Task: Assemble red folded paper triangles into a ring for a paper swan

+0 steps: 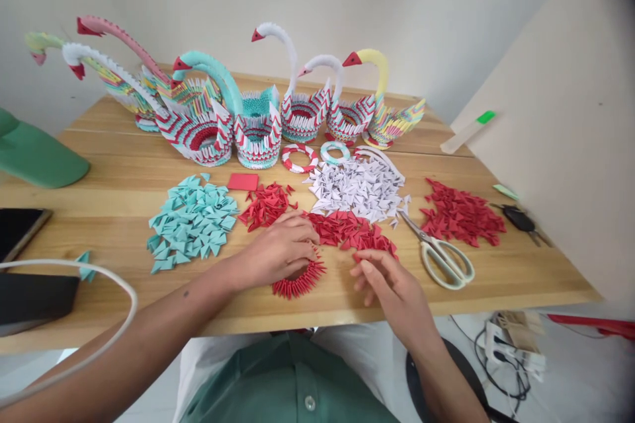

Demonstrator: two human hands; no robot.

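Note:
My left hand [284,250] lies over a ring of folded red paper pieces [301,283], with its fingers curled on the ring's far edge. The ring rests flat on the wooden table, its pointed pieces facing outward, and part of it is hidden by my hand. To its right, my right hand [389,283] is pinched at thumb and forefinger, with a small red folded paper piece [356,256] at the fingertips. Just beyond both hands spreads a pile of red paper pieces [347,230], and a smaller red pile [268,203] sits farther left.
Finished paper swans [305,115] line the back. Turquoise pieces [193,221] lie left, white pieces [357,186] centre, more red pieces [464,213] right. Scissors [444,258], keys [520,218], a phone [20,231] and a green bottle-like object [42,155] also occupy the table [536,271].

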